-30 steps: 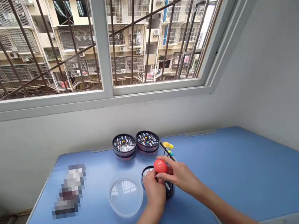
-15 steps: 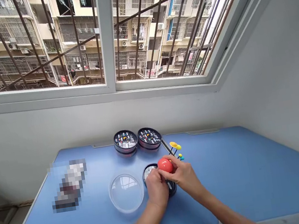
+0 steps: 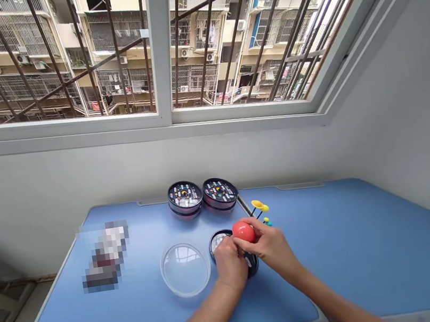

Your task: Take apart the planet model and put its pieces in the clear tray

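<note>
My right hand [image 3: 271,241] pinches a shiny red ball [image 3: 243,232] between thumb and fingers. Close against its lower left side is my left hand [image 3: 230,261], fingers curled; what they grip, if anything, is hidden. Under both hands sits a round black-rimmed base [image 3: 253,264], largely covered by them. Thin black rods with small yellow and teal balls and a yellow disc [image 3: 257,204] stick out behind my right hand. To the left of the base, a clear round plastic cover [image 3: 186,270] lies on the table.
Two round black containers with printed tops, a left one [image 3: 185,200] and a right one [image 3: 220,194], stand at the back of the blue table [image 3: 353,248]. A pixelated item [image 3: 106,257] lies at the left. Behind are a wall and a barred window.
The camera view has tilted down and shifted slightly left. Both hands stay together at the red ball over the base, with only slight finger movement; the objects on the table stay put.
</note>
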### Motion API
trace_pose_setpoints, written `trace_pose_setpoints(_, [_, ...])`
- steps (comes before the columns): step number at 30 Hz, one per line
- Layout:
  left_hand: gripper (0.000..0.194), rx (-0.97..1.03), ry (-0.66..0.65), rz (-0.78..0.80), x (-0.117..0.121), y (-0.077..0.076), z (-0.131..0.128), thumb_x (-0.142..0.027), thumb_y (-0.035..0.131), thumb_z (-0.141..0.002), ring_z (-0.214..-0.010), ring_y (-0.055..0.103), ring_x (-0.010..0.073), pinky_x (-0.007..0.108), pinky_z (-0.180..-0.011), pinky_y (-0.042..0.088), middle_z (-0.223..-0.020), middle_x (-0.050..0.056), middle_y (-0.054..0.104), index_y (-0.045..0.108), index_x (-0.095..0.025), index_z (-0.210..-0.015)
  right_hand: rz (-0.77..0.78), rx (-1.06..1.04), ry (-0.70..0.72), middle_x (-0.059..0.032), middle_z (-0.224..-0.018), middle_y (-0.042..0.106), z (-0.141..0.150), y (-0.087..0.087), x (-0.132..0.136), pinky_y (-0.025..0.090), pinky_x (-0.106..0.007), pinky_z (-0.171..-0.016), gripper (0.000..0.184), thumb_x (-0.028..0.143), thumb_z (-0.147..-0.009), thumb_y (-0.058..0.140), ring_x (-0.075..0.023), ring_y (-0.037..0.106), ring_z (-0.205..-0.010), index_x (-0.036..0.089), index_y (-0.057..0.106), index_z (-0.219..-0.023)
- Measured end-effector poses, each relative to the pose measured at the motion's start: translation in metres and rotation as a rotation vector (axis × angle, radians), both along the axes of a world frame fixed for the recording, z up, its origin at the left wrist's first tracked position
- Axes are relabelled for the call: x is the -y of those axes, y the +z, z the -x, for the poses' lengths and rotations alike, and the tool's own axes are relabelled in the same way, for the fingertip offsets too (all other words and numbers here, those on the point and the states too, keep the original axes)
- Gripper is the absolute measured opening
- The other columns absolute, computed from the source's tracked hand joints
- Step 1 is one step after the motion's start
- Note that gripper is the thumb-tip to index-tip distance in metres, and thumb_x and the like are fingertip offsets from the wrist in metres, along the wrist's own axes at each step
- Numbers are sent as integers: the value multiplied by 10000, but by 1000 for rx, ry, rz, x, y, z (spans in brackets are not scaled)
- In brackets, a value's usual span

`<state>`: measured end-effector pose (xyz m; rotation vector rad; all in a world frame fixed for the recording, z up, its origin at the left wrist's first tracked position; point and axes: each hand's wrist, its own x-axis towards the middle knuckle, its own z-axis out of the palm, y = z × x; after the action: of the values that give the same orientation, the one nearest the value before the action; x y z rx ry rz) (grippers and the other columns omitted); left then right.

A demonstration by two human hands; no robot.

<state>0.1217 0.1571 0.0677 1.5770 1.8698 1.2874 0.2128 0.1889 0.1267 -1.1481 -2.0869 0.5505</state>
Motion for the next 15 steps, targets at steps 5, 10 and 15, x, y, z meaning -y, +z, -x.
trace_pose_setpoints(5, [266,-18,-4,-2,0,-1,-1,-37,375,-752,-656,529,165,266,-610,376,-686,45,594,614,-153,-733,-5,-1,-3,15,-599,597,0,1,0,459,-227,-504,243,378,-667,550,-141,534,-500,198,590,-825])
trace_pose_setpoints(10, [252,-54,-18,10,-1,-1,-1,-13,397,-714,-642,525,166,264,-603,378,-678,48,583,606,-153,-710,-10,18,-12,20,-563,598,-2,2,-2,449,-245,-509,269,389,-629,585,-144,517,-472,204,599,-823])
trace_pose_setpoints(15, [243,-92,-39,31,1,1,-1,-17,402,-718,-668,538,173,264,-608,384,-707,61,598,606,-148,-733,-2,37,-15,10,-593,610,-7,0,-1,446,-254,-528,300,406,-630,606,-150,526,-499,203,602,-851])
